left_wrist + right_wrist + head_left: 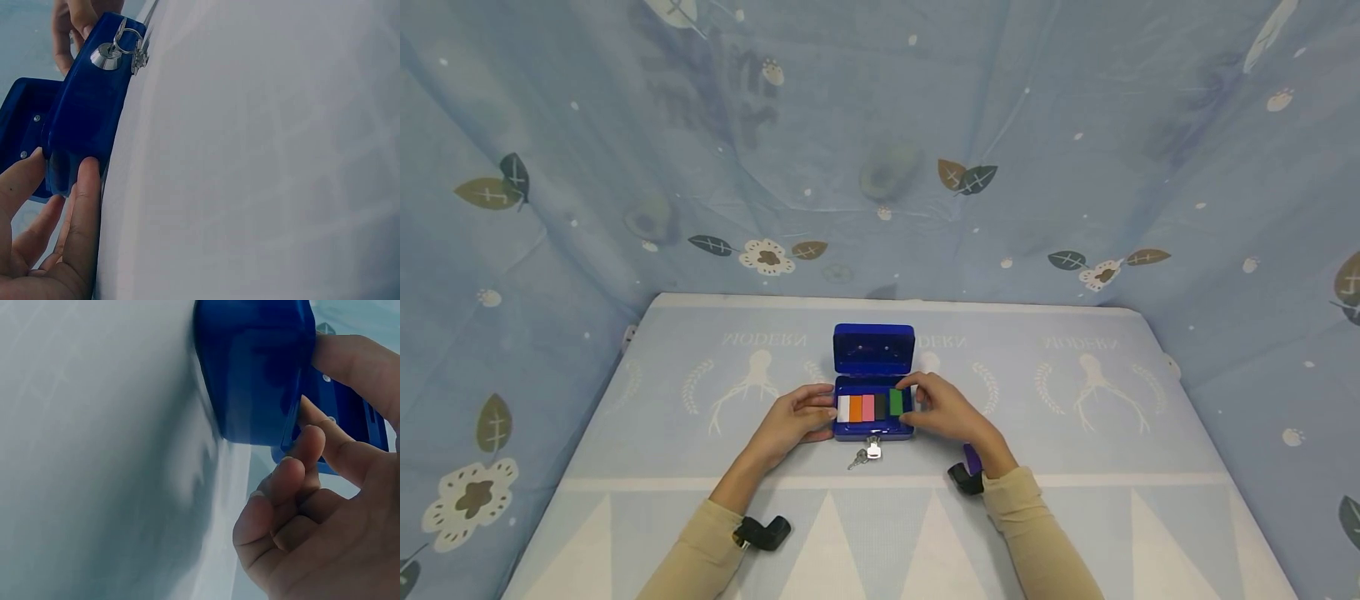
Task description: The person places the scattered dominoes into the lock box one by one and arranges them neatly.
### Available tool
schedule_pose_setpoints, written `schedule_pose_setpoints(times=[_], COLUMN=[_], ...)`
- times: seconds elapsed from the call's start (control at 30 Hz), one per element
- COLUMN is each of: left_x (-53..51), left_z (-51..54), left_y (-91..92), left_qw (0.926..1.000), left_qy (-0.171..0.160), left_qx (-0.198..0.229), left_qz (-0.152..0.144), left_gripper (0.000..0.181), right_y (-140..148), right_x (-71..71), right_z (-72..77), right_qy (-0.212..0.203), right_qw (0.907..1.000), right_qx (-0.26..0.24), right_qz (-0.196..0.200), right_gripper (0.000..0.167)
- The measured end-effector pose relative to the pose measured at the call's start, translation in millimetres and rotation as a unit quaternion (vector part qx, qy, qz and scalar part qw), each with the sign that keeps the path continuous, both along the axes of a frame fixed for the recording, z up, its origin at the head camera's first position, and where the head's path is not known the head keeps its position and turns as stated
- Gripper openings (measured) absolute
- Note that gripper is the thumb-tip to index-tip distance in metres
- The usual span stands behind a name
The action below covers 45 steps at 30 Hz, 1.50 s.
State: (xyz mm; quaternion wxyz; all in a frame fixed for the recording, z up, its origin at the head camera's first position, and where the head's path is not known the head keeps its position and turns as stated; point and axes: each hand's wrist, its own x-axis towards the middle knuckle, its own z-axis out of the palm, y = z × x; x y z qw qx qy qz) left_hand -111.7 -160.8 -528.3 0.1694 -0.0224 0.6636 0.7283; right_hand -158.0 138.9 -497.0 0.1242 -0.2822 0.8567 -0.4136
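A blue metal cash box [874, 434] sits on the table with its lid [874, 350] raised. Inside, from left to right, stand a white block [843, 408], an orange block [856, 408], a pink block [868, 407] and a dark block [880, 407]. At the right end my right hand [943, 407] pinches a green block [896, 402] between thumb and forefinger, a small gap from the dark one. My left hand [793, 419] touches the box's left end with fairly straight fingers, thumb near the rim. Both wrist views hide the blocks behind the box's walls.
Keys [858, 457] hang from the lock [107, 56] on the box's front, close to the tabletop. A patterned cloth [1037, 517] covers the table. Behind its back edge hangs a blue curtain [880, 100]. Each wrist wears a black camera mount [763, 533].
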Motion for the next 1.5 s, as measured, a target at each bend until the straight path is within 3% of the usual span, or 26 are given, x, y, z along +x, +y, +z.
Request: schedule_pose_setpoints(times=[0.33, 0.6, 0.8, 0.97, 1.2, 1.5], left_x=[0.2, -0.4, -1.0, -1.2, -0.6, 1.1], left_z=[-0.3, -2.0, -2.1, -2.5, -0.7, 1.6], left_y=[-0.2, -0.2, 0.4, 0.4, 0.5, 0.0], left_qw=[1.0, 1.0, 1.0, 0.9999, 1.0, 1.0], left_qy=[0.001, 0.0, -0.002, -0.005, 0.001, 0.0], left_qx=[0.002, 0.001, -0.003, -0.001, -0.003, 0.0], left_qz=[-0.002, -0.001, 0.009, 0.011, 0.004, 0.0], left_gripper=[0.054, 0.053, 0.053, 0.052, 0.054, 0.054], right_y=[-10, -23, -28, -26, -10, 13], right_x=[-0.1, 0.3, 0.9, 2.4, 8.5, 17.8], right_z=[0.5, 7.9, 8.4, 8.5, 10.4, 10.5], right_qy=[-0.005, -0.004, -0.011, -0.01, 0.007, 0.027], right_qw=[0.9976, 0.9893, 0.984, 0.9862, 0.9947, 0.9991], right_qx=[0.067, 0.142, 0.17, 0.156, 0.089, 0.019], right_qz=[-0.017, -0.033, -0.054, -0.054, -0.051, -0.025], right_gripper=[0.045, 0.043, 0.043, 0.045, 0.044, 0.041])
